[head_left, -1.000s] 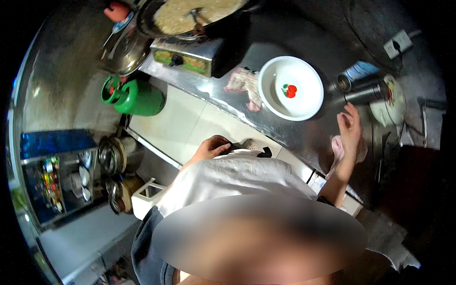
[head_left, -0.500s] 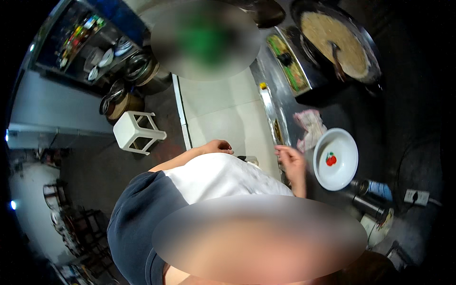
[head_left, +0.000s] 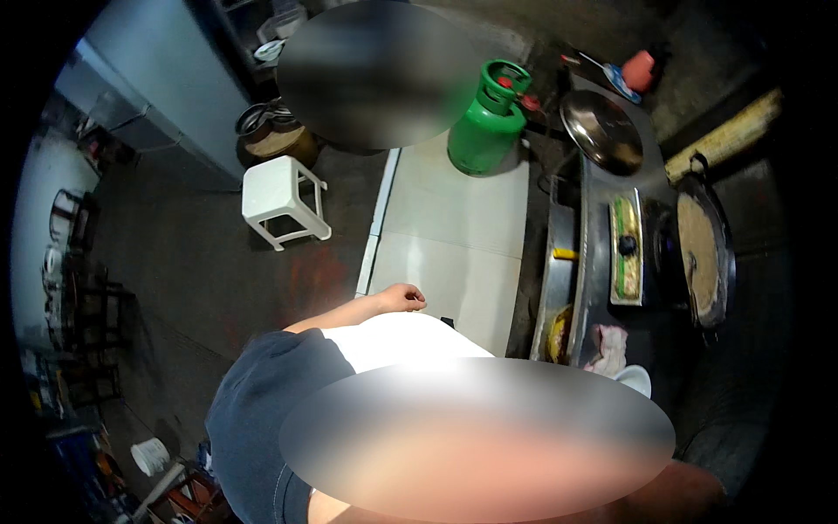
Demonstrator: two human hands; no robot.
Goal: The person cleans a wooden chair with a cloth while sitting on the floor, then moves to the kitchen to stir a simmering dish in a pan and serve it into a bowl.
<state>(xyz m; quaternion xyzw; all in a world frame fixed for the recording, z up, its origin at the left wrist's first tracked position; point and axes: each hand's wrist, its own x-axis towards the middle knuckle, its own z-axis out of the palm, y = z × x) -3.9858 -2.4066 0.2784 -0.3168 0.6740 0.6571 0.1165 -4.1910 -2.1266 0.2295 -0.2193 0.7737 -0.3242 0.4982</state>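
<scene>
My left hand (head_left: 403,298) hangs in front of my white shirt, over the pale tiled floor strip (head_left: 454,236). Its fingers are loosely bent and a little apart, and I see nothing in them. My right hand is out of sight. Farther off, a green gas cylinder (head_left: 485,135) stands upright on the pale tiles. Over on the right, a dark counter (head_left: 576,288) carries a wide wok (head_left: 704,253) of pale, thick food with a utensil handle in it. Beside the wok lies a long metal tray (head_left: 627,253) of green and pale food.
A white plastic stool (head_left: 278,196) stands to the left on the dark floor. On the counter are a metal lid (head_left: 602,131), a pinkish cloth (head_left: 608,348) and a partly hidden white bowl (head_left: 635,381). A white bucket (head_left: 150,456) sits far left.
The view has swung left, so the counter sits farther right. The gas cylinder and lid now show clearly. My right hand has left the picture; my left hand stays near my front.
</scene>
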